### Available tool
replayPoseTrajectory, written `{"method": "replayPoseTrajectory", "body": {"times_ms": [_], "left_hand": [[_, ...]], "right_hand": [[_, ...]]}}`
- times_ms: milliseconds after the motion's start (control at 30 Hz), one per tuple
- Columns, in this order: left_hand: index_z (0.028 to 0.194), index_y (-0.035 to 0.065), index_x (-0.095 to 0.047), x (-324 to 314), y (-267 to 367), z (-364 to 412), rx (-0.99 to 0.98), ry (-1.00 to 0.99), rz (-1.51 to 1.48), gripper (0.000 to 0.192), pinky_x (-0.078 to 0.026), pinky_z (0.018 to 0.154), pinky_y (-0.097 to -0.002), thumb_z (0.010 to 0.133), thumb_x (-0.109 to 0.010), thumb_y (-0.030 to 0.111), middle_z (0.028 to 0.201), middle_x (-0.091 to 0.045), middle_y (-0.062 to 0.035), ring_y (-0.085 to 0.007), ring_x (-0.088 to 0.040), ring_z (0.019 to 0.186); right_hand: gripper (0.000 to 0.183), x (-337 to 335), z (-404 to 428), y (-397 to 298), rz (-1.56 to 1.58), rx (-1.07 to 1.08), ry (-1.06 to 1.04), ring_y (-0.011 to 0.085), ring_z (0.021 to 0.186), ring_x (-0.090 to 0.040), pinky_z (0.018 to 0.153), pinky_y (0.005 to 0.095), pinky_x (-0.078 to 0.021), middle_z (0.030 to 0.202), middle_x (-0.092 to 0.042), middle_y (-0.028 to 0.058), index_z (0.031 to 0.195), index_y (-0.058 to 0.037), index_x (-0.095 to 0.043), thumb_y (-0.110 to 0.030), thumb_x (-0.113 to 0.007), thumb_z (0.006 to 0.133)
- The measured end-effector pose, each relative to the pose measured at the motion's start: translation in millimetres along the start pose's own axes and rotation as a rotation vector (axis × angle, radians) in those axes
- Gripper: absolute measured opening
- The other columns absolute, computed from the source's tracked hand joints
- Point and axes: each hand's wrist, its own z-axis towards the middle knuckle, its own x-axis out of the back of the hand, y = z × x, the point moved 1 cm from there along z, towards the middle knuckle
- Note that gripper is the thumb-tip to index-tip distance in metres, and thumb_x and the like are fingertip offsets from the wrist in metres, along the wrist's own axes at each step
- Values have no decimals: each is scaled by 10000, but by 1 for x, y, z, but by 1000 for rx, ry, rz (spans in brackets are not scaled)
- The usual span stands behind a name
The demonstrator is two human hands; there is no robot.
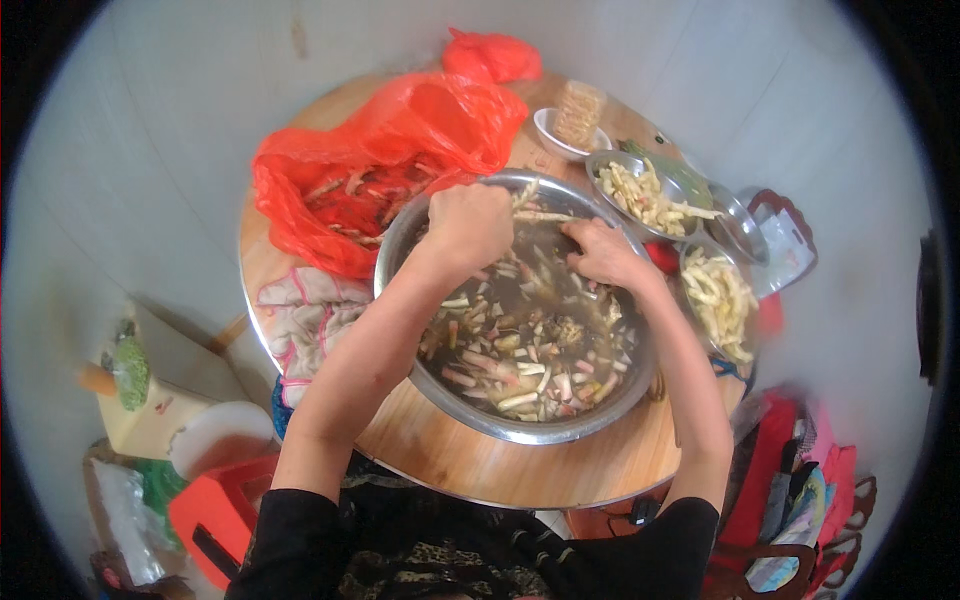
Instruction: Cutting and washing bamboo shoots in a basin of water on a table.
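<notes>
A wide stainless-steel basin (pixel 525 433) of murky water sits before me on a round wooden table. Cut pale and pinkish rhizome pieces (pixel 517 375) float in it, thickest towards the near side. My left hand (pixel 471 225) is closed in a fist over the basin's far left part, and a pale ringed rhizome (pixel 526 193) sticks out past its right side. Another slender pale rhizome (pixel 546 216) spans the gap between the hands. Its right end meets the fingers of my right hand (pixel 602 251), which are bent at the water near the right rim; their grip is partly hidden.
An open red plastic bag (pixel 390 142) with root pieces lies left. At right stand a metal bowl (pixel 611 159) and another bowl (pixel 724 346), both holding pale peeled rhizomes. A white dish (pixel 551 139) bears a noodle-like block (pixel 580 112). Gloves (pixel 315 307) lie by my left arm.
</notes>
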Motion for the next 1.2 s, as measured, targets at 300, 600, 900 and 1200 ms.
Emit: {"method": "replayPoseTrajectory", "body": {"times_ms": [300,600,900,1200], "left_hand": [[945,-24,-691,6,6,7,-42,178,-181,389,-543,768,-475,966,-523,327,934,-703,-238,-384,-703,856],[1090,-23,-679,8,12,8,-176,-189,-1089,302,-528,658,-308,960,-631,245,940,-715,-128,-169,-671,724],[1130,-30,-682,14,6,13,25,-362,-956,320,-524,657,-286,915,-690,208,901,-704,-95,-133,-644,721],[1023,4,-709,-12,23,4,-248,-102,-479,302,-527,874,-481,826,-679,231,1040,-688,-243,-412,-656,1019]], "right_hand": [[299,57,-15,-12,493,-29,87,285,1018,-599,923,400,-471,1060,-637,139,1113,13,-676,-141,-690,858],[304,97,-35,-19,696,-127,147,138,987,-646,768,281,-544,1108,-665,115,1181,69,-639,-90,-655,922],[354,76,-36,-27,650,-117,-43,165,922,-617,868,334,-480,978,-687,51,1116,12,-689,-280,-699,915],[232,38,-32,-33,181,155,150,351,927,-594,813,402,-465,943,-618,201,1055,44,-672,-136,-625,916]]}}
